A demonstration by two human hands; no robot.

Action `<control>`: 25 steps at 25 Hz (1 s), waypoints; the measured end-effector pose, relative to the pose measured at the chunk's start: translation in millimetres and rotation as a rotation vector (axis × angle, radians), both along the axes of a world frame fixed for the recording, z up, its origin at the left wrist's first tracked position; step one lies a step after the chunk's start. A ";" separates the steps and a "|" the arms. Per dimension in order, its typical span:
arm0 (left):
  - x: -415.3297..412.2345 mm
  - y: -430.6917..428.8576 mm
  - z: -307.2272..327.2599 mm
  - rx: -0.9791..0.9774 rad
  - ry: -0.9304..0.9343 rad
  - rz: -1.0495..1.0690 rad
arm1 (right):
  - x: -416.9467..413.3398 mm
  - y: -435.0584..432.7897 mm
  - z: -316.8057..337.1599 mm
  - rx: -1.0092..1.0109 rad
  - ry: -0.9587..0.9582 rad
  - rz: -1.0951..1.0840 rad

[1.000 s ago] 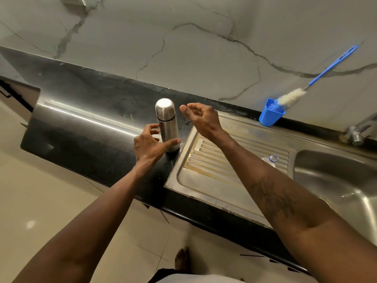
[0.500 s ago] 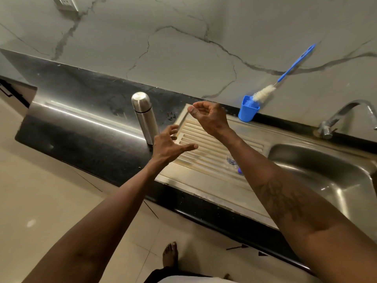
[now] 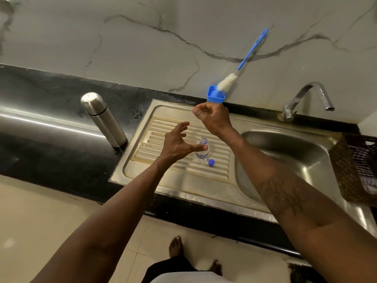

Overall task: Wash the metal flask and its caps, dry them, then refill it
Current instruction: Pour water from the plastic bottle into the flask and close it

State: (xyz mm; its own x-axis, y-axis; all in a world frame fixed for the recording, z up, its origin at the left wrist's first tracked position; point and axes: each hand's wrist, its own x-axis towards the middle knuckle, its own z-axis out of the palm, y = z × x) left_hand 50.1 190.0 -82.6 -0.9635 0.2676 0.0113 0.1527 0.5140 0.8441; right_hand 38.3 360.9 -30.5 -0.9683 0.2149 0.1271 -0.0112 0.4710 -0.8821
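Observation:
The metal flask (image 3: 104, 119) stands capped on the black counter, left of the draining board. My left hand (image 3: 179, 142) hovers over the board with fingers spread, its thumb next to a small clear plastic bottle (image 3: 202, 151) that stands uncapped. A blue bottle cap (image 3: 211, 162) lies on the board just right of that bottle. My right hand (image 3: 212, 117) is raised above the board's far side, fingers loosely curled, holding nothing that I can see.
A blue holder (image 3: 215, 96) with a blue-handled bottle brush (image 3: 242, 64) leans on the marble wall. The steel draining board (image 3: 163, 180) joins the sink basin (image 3: 289, 152) under the tap (image 3: 306, 99). A dark woven basket (image 3: 355, 168) sits far right.
My left hand has let go of the flask and moved right over the draining board to the small bottle. My right hand also shifted right, and the view panned toward the sink.

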 end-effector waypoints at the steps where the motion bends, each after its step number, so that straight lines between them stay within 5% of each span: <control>1: -2.6 5.0 -4.7 -0.007 -0.012 -0.038 | -1.0 5.5 -2.8 0.001 -0.011 -0.026; 7: -11.0 23.2 -38.0 -0.033 -0.047 -0.229 | 10.5 45.6 -44.5 0.236 -0.256 -0.122; 14: -15.2 24.3 -52.1 -0.036 -0.060 -0.275 | 45.5 40.0 -90.6 0.526 -0.718 0.292; 19: -13.2 11.4 -50.6 0.010 -0.060 -0.195 | 51.5 38.5 -111.8 0.455 -0.600 0.161; 25: -24.9 3.7 -38.3 -0.065 -0.014 -0.109 | 35.0 47.3 -45.9 -0.012 -0.144 -0.112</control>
